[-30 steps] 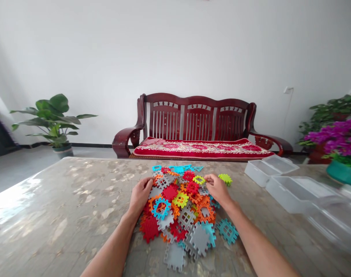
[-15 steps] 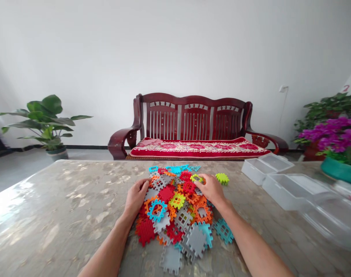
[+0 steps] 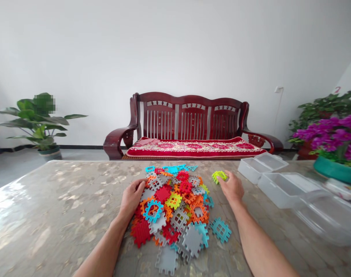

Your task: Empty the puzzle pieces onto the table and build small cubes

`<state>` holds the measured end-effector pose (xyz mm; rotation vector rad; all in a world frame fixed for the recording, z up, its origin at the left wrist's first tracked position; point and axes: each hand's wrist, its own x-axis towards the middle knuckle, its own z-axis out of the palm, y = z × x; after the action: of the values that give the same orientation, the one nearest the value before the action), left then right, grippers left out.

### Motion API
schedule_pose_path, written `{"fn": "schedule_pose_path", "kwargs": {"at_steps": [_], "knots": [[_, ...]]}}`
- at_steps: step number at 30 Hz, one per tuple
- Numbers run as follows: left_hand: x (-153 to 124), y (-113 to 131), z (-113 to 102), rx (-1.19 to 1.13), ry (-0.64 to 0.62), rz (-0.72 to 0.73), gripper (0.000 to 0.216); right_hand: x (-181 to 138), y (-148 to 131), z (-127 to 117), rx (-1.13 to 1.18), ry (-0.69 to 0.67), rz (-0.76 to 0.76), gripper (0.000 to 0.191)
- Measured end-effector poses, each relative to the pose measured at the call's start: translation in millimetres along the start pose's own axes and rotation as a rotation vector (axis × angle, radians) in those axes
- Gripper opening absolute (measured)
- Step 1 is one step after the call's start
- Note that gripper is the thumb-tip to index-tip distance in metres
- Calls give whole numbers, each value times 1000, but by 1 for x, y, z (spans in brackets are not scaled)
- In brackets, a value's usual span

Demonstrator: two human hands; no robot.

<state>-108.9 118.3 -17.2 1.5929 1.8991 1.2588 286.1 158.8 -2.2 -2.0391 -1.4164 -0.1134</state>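
Note:
A heap of flat interlocking plastic tiles in red, orange, grey, blue and yellow-green (image 3: 173, 201) lies on the table. To the right of the heap, my right hand (image 3: 232, 187) pinches a yellow-green tile (image 3: 219, 176) between thumb and fingers. It is over the spot where another yellow-green tile lay, which it now hides. My left hand (image 3: 132, 195) rests at the heap's left edge, fingers loosely bent beside a grey tile (image 3: 147, 195), with no tile seen in its grasp. A blue window tile (image 3: 221, 230) lies apart, near my right forearm.
Clear plastic boxes (image 3: 279, 189) stand open on the right of the patterned table (image 3: 68, 215). Behind them is a teal pot (image 3: 334, 170) with purple flowers. A wooden bench (image 3: 193, 115) stands past the far edge, and a potted plant (image 3: 45, 127) at the left.
My right hand has moved right from the heap, carrying the yellow-green tile to where the separate one lay. My left hand stays at the heap's left edge. The view has shifted slightly.

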Motion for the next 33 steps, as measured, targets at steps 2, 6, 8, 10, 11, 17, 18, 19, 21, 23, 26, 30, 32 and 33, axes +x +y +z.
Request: {"fn": "schedule_pose_path", "kwargs": {"at_steps": [2, 6, 8, 10, 11, 17, 18, 19, 21, 23, 26, 30, 32, 33], "knots": [[0, -1, 0, -1, 4, 1, 46, -1, 0, 1, -4, -32, 2, 52], [1, -4, 0, -9, 0, 4, 47, -2, -2, 1, -15, -96, -2, 58], [1, -4, 1, -13, 1, 8, 46, -3, -4, 0, -35, -108, -10, 62], [1, -4, 1, -15, 5, 13, 45, -4, -6, 1, -59, -115, -11, 66], [1, -3, 1, -15, 8, 17, 45, -5, -6, 1, -73, -120, -8, 67], [2, -5, 1, -15, 3, 17, 45, -3, -3, 6, -98, -48, -49, 71], [2, -6, 2, -16, -5, 14, 46, -4, -2, 7, -84, 6, -80, 68], [2, -7, 2, -15, -11, 11, 47, -4, -2, 7, -59, 63, -126, 63], [2, -8, 2, -12, -15, 8, 48, -7, -4, 8, 36, 124, -264, 43], [2, -7, 1, -8, -12, 10, 48, -13, -9, 10, 147, 59, -408, 28], [2, -5, 1, -6, -4, 11, 48, -24, -19, 12, 190, -151, -473, 28], [1, -4, 0, -2, -9, 5, 47, -30, -29, 12, 103, -356, -446, 26], [1, -3, 0, 3, -9, 1, 47, -28, -29, 10, 82, -434, -465, 26], [0, -3, 0, 4, -9, 2, 46, -27, -29, 10, 82, -461, -478, 28]]}}
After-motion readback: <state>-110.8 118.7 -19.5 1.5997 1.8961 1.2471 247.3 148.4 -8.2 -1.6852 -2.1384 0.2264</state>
